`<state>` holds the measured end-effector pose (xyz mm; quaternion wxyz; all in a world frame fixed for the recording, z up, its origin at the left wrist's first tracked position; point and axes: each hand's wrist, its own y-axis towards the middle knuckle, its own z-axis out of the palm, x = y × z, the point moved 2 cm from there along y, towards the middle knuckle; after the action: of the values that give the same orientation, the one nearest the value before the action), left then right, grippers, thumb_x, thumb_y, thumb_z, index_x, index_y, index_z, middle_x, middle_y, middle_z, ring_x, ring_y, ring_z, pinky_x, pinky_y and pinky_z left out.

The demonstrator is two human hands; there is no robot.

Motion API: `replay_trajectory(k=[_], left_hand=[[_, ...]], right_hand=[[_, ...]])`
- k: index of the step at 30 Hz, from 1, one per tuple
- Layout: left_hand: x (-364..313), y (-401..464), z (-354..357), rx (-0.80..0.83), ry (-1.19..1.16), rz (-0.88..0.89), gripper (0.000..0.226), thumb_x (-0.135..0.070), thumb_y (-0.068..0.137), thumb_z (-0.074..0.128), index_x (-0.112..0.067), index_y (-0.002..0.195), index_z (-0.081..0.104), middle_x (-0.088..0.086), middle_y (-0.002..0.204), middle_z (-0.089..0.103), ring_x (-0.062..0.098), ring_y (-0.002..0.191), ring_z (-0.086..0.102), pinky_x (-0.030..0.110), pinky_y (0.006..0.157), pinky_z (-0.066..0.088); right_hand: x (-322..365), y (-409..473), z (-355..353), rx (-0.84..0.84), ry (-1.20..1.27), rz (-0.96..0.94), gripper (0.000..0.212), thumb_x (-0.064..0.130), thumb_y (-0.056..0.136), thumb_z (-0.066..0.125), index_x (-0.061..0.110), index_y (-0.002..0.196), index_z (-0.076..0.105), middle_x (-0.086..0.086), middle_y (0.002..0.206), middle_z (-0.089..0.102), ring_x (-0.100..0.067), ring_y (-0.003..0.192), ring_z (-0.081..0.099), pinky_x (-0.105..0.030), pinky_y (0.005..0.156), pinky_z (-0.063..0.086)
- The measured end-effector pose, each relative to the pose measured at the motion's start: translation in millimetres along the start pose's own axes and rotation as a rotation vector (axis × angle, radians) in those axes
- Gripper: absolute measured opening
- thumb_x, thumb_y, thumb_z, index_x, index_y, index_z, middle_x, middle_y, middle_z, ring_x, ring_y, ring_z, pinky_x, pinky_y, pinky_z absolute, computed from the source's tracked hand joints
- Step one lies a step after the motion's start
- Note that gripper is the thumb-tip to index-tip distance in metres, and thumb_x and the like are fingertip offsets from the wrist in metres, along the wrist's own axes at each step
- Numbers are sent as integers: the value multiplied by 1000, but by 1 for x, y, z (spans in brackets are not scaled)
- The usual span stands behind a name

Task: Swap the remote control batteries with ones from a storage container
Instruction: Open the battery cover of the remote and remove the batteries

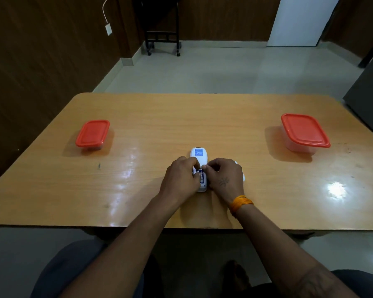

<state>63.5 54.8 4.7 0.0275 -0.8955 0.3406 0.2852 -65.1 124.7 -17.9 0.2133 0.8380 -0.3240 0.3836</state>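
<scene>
1. Now, remote (198, 155) lies back-up at table centre, long axis running 12 to 6, battery bay open with a blue-labelled battery (201, 177) showing between the hands.
2. Left hand (181, 177): fingers curled in against the remote's left edge at the bay, thumb side on top; looks like it pins the body and works at a battery.
3. Right hand (225, 176): fingertips (203, 167) pinched at the bay's upper right edge. Whether they hold a battery end or only press the casing I cannot tell; the knuckles hide it.
4. Something white (243, 177) peeks out at 3 o'clock of the right hand, possibly the bay cover.
5. Doing the step well, as I judge it: keep the left hand steady as a clamp, lever the battery up from its free end, lift straight out so it does not roll.
6. Small box (92, 133) sits at 10 o'clock, large box (305, 130) at 2 o'clock, both with red lids on, both well apart from the remote. Which one holds spares cannot be seen.
7. Room: bare table (202, 117) all round the hands; wide lanes to either box. Near edge lies at 6 o'clock, fairly near the wrists, so loose batteries are better parked toward 12.
</scene>
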Motion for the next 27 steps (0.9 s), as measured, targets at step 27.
replay_trajectory(k=[27], left_hand=[[-19,14,-13,153,-21,-114,17,-14,84,66,-10,100,64,9,102,64,33,98,61,31,68,36]], right_hand=[[8,4,-3,42,-19,53,16,23,89,75,10,93,84,-6,92,81,-22,86,71,-31,79,54]])
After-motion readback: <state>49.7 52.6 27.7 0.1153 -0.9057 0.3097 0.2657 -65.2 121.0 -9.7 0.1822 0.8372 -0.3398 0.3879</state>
